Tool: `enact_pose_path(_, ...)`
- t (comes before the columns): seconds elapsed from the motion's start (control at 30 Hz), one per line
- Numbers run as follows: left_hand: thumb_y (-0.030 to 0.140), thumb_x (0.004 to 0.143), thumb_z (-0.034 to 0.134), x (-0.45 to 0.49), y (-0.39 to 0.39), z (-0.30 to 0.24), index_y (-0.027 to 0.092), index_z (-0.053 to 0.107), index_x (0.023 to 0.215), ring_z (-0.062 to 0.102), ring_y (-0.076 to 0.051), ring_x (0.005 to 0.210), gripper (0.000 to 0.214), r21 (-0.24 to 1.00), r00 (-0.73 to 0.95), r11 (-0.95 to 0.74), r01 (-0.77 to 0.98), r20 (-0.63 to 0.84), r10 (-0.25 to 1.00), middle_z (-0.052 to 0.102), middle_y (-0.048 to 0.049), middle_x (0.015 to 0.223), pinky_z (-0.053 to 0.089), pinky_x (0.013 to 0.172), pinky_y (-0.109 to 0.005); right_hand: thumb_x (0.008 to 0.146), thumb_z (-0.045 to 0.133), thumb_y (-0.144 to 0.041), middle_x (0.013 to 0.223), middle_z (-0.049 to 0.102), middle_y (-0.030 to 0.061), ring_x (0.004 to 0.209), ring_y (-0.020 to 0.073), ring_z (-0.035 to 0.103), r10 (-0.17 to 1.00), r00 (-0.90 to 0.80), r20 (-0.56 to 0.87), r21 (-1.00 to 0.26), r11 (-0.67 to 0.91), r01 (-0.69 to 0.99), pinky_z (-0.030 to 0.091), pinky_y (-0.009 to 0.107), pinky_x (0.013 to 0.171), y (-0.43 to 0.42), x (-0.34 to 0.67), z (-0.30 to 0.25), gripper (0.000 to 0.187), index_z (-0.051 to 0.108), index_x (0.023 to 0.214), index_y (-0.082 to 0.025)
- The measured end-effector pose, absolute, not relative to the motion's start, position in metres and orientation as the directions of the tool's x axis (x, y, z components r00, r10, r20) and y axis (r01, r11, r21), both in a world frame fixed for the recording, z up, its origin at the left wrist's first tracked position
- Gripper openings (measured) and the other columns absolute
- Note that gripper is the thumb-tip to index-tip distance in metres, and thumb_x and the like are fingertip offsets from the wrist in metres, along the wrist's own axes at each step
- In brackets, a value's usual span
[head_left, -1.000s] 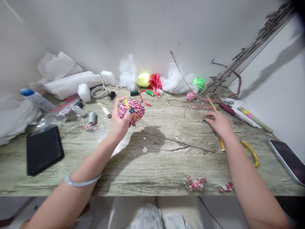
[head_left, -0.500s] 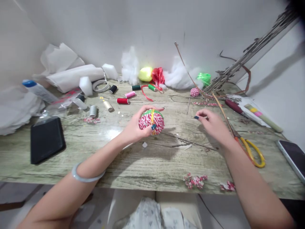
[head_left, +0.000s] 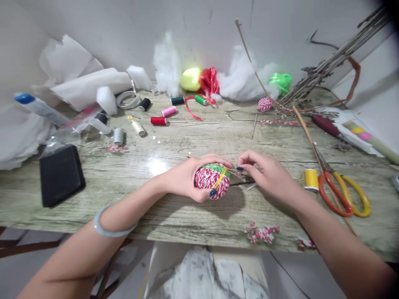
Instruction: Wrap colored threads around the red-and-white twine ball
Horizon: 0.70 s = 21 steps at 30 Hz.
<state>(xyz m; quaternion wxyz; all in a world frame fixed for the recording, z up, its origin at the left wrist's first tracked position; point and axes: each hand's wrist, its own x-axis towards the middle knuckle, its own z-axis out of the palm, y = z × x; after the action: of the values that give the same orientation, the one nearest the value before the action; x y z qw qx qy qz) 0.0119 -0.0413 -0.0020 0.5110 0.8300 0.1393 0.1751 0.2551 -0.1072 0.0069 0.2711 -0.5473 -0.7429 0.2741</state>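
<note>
My left hand (head_left: 183,178) is wrapped round a ball of red-and-white twine (head_left: 212,181) with a green patch and a yellow strand across it, held just above the wooden table (head_left: 193,216). My right hand (head_left: 269,174) sits right beside the ball, thumb and forefinger pinched at its right edge, perhaps on the yellow thread; what they grip is too small to make out. A grey bangle (head_left: 107,226) circles my left wrist.
Orange-and-yellow scissors (head_left: 341,193) and a yellow thread spool (head_left: 311,179) lie to the right. Several thread spools (head_left: 158,120), a black pad (head_left: 60,174), white paper, stuffing and a bundle of dry twigs (head_left: 330,62) crowd the back and sides. Small pink flower bits (head_left: 262,233) lie near the front edge.
My left hand brought the twine ball down and toward me, to the table's middle. My right hand left the scissors area and came in to pinch at the ball's right side.
</note>
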Motion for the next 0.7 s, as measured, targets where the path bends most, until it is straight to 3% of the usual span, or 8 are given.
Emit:
enact_pose_path(0.23, 0.029, 0.066, 0.069, 0.0066, -0.0345, -0.0027, 0.020, 0.058, 0.126, 0.064, -0.027, 0.108, 0.062, 0.922, 0.879, -0.382, 0.056, 0.136, 0.456, 0.064, -0.0099, 0.122, 0.051, 0.097, -0.038, 0.088, 0.052, -0.018, 0.076, 0.065, -0.0016, 0.069, 0.0131, 0.059, 0.968, -0.227, 0.108, -0.716, 0.234, 0.658, 0.043, 0.025, 0.066, -0.1105, 0.2587, 0.0122, 0.008, 0.057, 0.084, -0.022)
enact_pose_path(0.47, 0.036, 0.069, 0.072, 0.0098, -0.0351, -0.0010, 0.019, 0.060, 0.124, 0.050, -0.033, 0.134, 0.059, 0.944, 0.905, -0.327, -0.049, 0.180, 0.385, 0.048, -0.0153, 0.149, 0.040, 0.112, -0.045, 0.087, 0.052, -0.014, 0.078, 0.067, -0.0022, 0.071, 0.0125, 0.062, 0.973, -0.211, 0.095, -0.721, 0.213, 0.659, 0.044, 0.024, 0.066, -0.1125, 0.2598, 0.0124, 0.010, 0.058, 0.086, -0.022)
enact_pose_path(0.7, 0.028, 0.065, 0.070, 0.0117, -0.0362, -0.0043, 0.020, 0.058, 0.130, 0.062, -0.027, 0.116, 0.066, 0.929, 0.934, -0.370, -0.011, 0.142, 0.329, 0.063, -0.0111, 0.128, 0.048, 0.102, -0.039, 0.088, 0.055, -0.015, 0.080, 0.068, -0.0009, 0.073, 0.0138, 0.063, 0.966, -0.233, 0.110, -0.676, 0.245, 0.695, 0.046, 0.025, 0.068, -0.1125, 0.2568, 0.0155, 0.009, 0.058, 0.084, -0.022)
